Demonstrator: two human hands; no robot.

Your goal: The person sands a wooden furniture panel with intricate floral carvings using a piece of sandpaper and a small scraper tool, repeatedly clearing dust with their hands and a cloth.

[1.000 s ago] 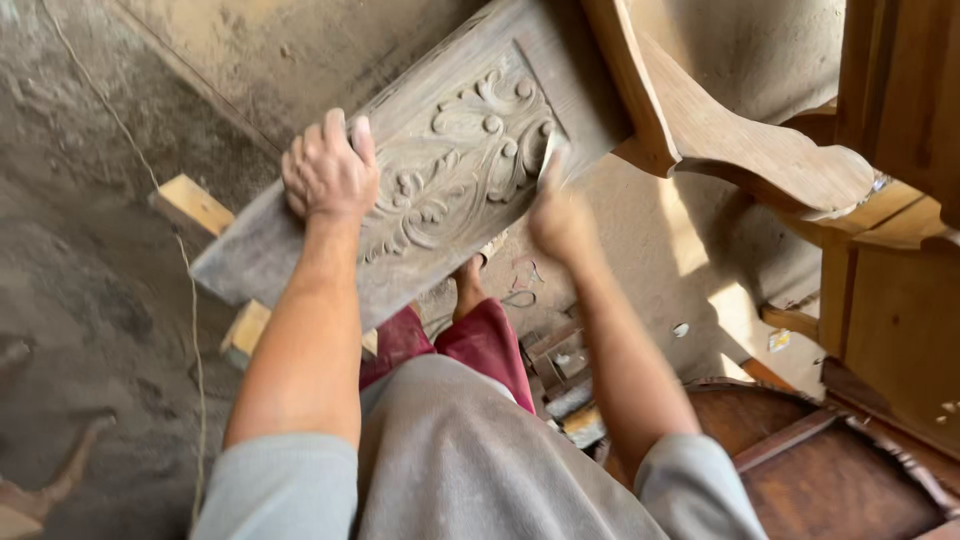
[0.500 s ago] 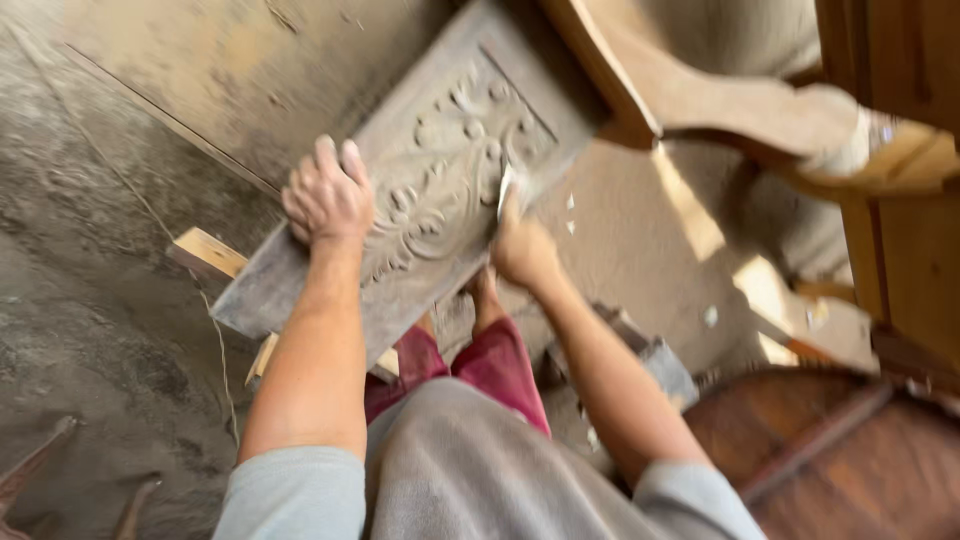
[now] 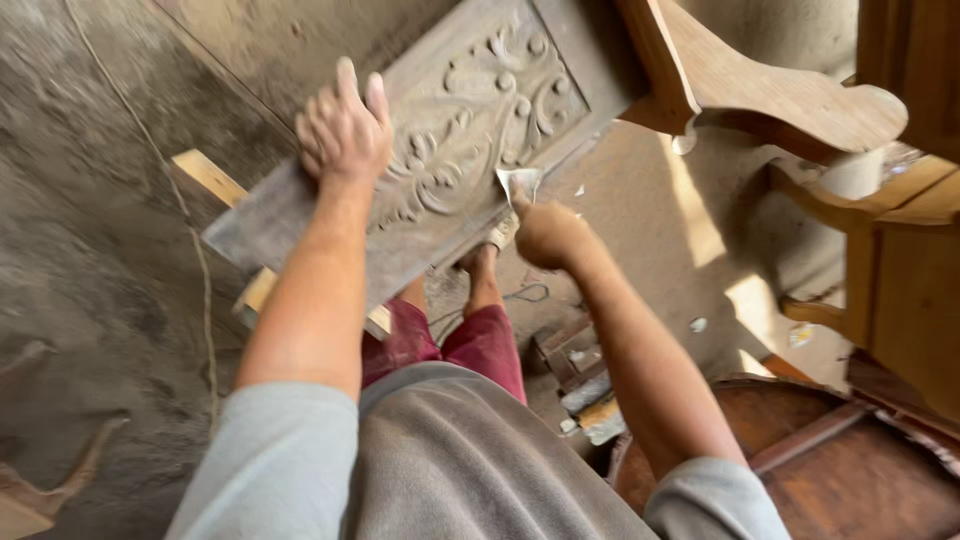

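A carved wooden panel (image 3: 470,130) with scroll relief lies slanted over my knees, dusty grey-brown. My left hand (image 3: 345,130) grips its upper left edge, fingers curled over the rim. My right hand (image 3: 545,232) sits at the panel's lower right edge and pinches a small folded piece of sandpaper (image 3: 520,183) against the carving. My legs in dark red trousers (image 3: 470,345) show beneath the panel.
Pale wooden furniture parts (image 3: 740,95) stand at the upper right. A dark round wooden top (image 3: 840,470) lies at the lower right. A light wooden batten (image 3: 205,175) sticks out under the panel. A thin cord (image 3: 195,260) runs along the dusty concrete floor (image 3: 80,260).
My right hand has slid down and right along the panel, from the carved middle to its lower edge. The left hand keeps its hold; the view has shifted.
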